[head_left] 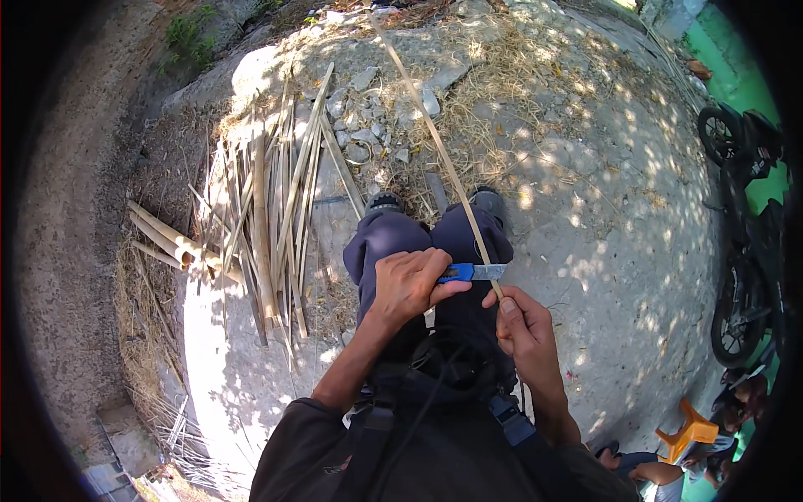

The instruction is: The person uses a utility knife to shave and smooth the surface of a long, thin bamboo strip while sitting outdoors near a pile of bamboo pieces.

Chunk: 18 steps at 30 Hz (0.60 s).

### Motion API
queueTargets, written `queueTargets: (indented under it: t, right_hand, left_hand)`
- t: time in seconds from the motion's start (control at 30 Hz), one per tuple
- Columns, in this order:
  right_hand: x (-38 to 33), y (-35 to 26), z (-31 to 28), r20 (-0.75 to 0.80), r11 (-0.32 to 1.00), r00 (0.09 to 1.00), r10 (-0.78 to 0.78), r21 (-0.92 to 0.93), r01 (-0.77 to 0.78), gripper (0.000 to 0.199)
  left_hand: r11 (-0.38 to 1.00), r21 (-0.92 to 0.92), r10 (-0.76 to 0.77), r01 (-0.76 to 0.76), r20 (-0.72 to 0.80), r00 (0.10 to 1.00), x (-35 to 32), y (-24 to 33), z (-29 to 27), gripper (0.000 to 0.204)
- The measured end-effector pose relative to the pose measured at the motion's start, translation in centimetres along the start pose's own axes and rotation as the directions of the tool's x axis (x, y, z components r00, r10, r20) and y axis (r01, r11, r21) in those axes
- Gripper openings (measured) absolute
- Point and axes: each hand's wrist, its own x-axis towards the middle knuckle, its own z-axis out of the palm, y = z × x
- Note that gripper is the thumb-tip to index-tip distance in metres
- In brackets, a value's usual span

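My left hand [407, 284] grips a blue-handled utility knife [471, 272], its grey blade pointing right against a long thin bamboo strip [435, 138]. My right hand [523, 322] pinches the near end of that strip just below the blade. The strip runs from my right hand up and away to the left, over my right knee and across the ground. I sit with both legs in dark trousers [389, 243] stretched forward, shoes at the far end.
A heap of split bamboo strips [276, 192] lies on the concrete to my left, with thicker bamboo poles [163, 234] beside it. Stones and dry straw [502, 75] cover the ground ahead. A motorcycle [744, 243] stands at right. Another person sits by an orange stool [690, 431] at lower right.
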Motion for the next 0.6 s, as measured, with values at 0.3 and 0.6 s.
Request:
queueTargets:
  t: [0.3,0.6]
  right_hand:
    - [-1.5,-0.4,0.0,0.009,0.996,0.999,0.045,0.081,-0.046,0.026]
    - [-2.9,-0.7,-0.8,0.005,0.993,0.997,0.079,0.091,-0.079,0.026]
  left_hand:
    - [0.99,-0.023,-0.139,0.137,-0.09,0.986,1.0,0.2,-0.7,0.049]
    - [0.996,0.026,-0.083,0.083,-0.01,0.997,1.5,0.3,-1.2,0.044]
